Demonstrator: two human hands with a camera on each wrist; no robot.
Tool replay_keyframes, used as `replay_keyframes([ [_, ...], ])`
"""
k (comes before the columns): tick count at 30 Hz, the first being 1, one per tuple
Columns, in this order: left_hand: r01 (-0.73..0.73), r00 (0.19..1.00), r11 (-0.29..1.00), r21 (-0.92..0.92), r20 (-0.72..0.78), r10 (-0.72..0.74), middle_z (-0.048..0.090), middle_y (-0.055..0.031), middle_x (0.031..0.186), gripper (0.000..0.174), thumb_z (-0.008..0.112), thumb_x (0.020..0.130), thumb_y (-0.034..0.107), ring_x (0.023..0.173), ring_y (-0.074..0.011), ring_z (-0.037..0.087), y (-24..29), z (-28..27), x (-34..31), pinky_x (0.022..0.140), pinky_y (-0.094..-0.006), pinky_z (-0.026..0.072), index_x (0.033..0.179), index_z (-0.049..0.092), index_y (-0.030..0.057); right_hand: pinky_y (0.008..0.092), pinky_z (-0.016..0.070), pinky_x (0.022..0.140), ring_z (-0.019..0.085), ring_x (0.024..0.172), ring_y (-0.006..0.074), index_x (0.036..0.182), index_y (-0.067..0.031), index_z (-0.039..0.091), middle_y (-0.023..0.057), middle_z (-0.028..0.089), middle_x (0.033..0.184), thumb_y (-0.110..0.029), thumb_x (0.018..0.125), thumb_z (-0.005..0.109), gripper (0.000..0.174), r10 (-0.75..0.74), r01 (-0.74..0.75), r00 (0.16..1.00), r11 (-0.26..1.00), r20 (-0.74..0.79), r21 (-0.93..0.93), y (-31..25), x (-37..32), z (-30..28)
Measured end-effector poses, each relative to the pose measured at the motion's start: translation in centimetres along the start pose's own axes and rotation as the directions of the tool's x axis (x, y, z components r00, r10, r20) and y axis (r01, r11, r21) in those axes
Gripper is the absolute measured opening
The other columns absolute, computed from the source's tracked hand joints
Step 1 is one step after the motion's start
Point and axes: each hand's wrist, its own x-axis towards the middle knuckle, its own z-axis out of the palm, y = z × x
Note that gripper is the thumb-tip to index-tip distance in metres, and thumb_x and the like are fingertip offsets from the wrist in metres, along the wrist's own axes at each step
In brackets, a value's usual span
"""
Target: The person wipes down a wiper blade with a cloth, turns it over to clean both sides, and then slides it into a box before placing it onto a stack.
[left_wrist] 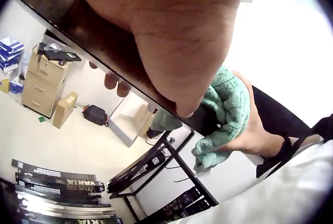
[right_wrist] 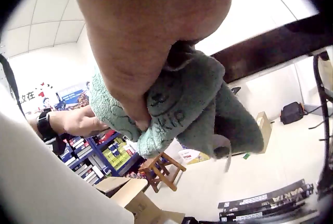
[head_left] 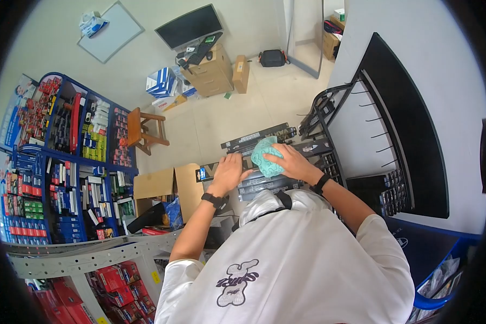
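Observation:
A long dark panel [left_wrist: 106, 39] runs between both hands, tilted in the left wrist view. My left hand [head_left: 228, 174] grips it, the fingertips [left_wrist: 110, 81] showing past one edge and the thumb lying along the near face. Further along it, my right hand [head_left: 296, 163] holds a green terry cloth [head_left: 265, 156] with printed lettering. The cloth is folded about the panel's edge, bunched under the fingers and hanging loose below in the right wrist view. Part of the right fingers is hidden by the cloth.
Several long black packages [head_left: 256, 135] lie low under the hands. A black rack with hooks [head_left: 375, 119] stands at the right. An opened cardboard box [head_left: 189, 189] is at the left, with a wooden stool [head_left: 143, 129] and blue stocked shelves [head_left: 70, 162] beyond.

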Motion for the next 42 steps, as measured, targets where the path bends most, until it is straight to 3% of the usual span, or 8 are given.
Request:
replay_keyframes([
  [8, -0.005, 0.996, 0.994, 0.112, -0.093, 0.016, 0.062, -0.0123, 0.107, 0.055, 0.088, 0.065, 0.024, 0.100, -0.0297, 0.062, 0.1, 0.6, 0.8, 0.085, -0.0407, 0.0463, 0.105, 0.057, 0.0026, 0.0483, 0.0457, 0.104, 0.050, 0.125, 0.0443, 0.144, -0.0103, 0.043, 0.0214, 0.043, 0.139, -0.009, 0.067, 0.084, 0.087, 0.118, -0.121, 0.992, 0.989, 0.048, 0.084, 1.4, 0.7, 0.4],
  [16, 0.067, 0.989, 0.979, 0.192, 0.116, -0.090, 0.069, -0.0114, 0.099, 0.056, 0.089, 0.065, 0.033, 0.085, -0.0319, 0.070, 0.4, 0.0, 2.0, 0.070, -0.0415, 0.0548, 0.102, 0.056, 0.0083, 0.0482, 0.0448, 0.102, 0.052, 0.119, 0.0440, 0.143, -0.0083, 0.045, 0.0221, 0.046, 0.135, -0.021, 0.067, 0.086, 0.087, 0.078, -0.081, 0.997, 0.993, -0.029, -0.087, 2.4, 2.2, 0.9],
  [19, 0.052, 0.976, 0.987, 0.151, 0.201, -0.082, 0.071, -0.0107, 0.086, 0.056, 0.087, 0.067, 0.038, 0.078, -0.0321, 0.072, 0.5, -0.3, 2.0, 0.065, -0.0429, 0.0553, 0.103, 0.055, 0.0084, 0.0485, 0.0463, 0.099, 0.053, 0.118, 0.0436, 0.142, -0.0075, 0.044, 0.0210, 0.048, 0.132, -0.023, 0.068, 0.086, 0.087, 0.128, -0.127, 0.990, 0.992, 0.067, -0.023, 2.6, 2.6, 1.2],
  [21, 0.040, 0.970, 0.989, 0.144, 0.231, -0.073, 0.072, -0.0106, 0.080, 0.054, 0.085, 0.071, 0.038, 0.077, -0.0312, 0.072, 0.7, -0.4, 2.1, 0.064, -0.0434, 0.0552, 0.105, 0.055, 0.0083, 0.0483, 0.0474, 0.097, 0.053, 0.120, 0.0432, 0.141, -0.0069, 0.044, 0.0200, 0.048, 0.130, -0.023, 0.069, 0.086, 0.084, 0.239, -0.285, 0.950, 0.927, 0.202, 0.243, 2.8, 2.9, 1.7],
  [25, 0.030, 0.990, 0.995, 0.093, 0.133, -0.042, 0.071, -0.0106, 0.077, 0.050, 0.083, 0.074, 0.036, 0.074, -0.0321, 0.072, -0.2, 0.7, 1.4, 0.062, -0.0443, 0.0550, 0.105, 0.055, 0.0085, 0.0481, 0.0483, 0.097, 0.052, 0.122, 0.0428, 0.144, -0.0076, 0.041, 0.0204, 0.047, 0.132, -0.021, 0.069, 0.086, 0.089, 0.227, -0.293, 0.946, 0.903, 0.230, 0.314, 1.5, 2.9, 1.4],
  [31, 0.038, 0.991, 0.987, 0.155, 0.119, -0.056, 0.069, -0.0131, 0.073, 0.037, 0.072, 0.084, 0.027, 0.070, -0.0342, 0.069, -0.4, 0.1, 1.9, 0.059, -0.0458, 0.0534, 0.113, 0.059, 0.0079, 0.0465, 0.0520, 0.097, 0.054, 0.123, 0.0412, 0.154, -0.0132, 0.030, 0.0188, 0.044, 0.138, -0.016, 0.066, 0.088, 0.105, 0.130, -0.130, 0.991, 0.988, 0.012, 0.086, -0.5, 3.6, 1.8],
  [37, -0.008, 0.999, 0.990, 0.142, 0.050, 0.000, 0.069, -0.0120, 0.072, 0.026, 0.065, 0.082, 0.015, 0.068, -0.0326, 0.069, 0.4, -0.7, 1.5, 0.059, -0.0442, 0.0541, 0.106, 0.062, 0.0090, 0.0459, 0.0538, 0.092, 0.058, 0.115, 0.0412, 0.151, -0.0186, 0.039, 0.0200, 0.049, 0.131, -0.010, 0.074, 0.082, 0.089, 0.186, -0.188, 0.979, 0.982, 0.089, 0.017, -0.7, 3.1, 1.3],
  [42, -0.039, 0.998, 0.982, 0.186, 0.046, 0.031, 0.072, -0.0086, 0.087, 0.023, 0.066, 0.083, 0.017, 0.073, -0.0290, 0.071, 1.4, -0.9, 1.7, 0.063, -0.0415, 0.0563, 0.106, 0.063, 0.0115, 0.0450, 0.0538, 0.086, 0.062, 0.108, 0.0382, 0.143, -0.0233, 0.051, 0.0182, 0.056, 0.119, 0.004, 0.082, 0.058, 0.068, 0.210, -0.210, 0.975, 0.978, 0.067, -0.001, 0.0, 0.9, -0.2],
])
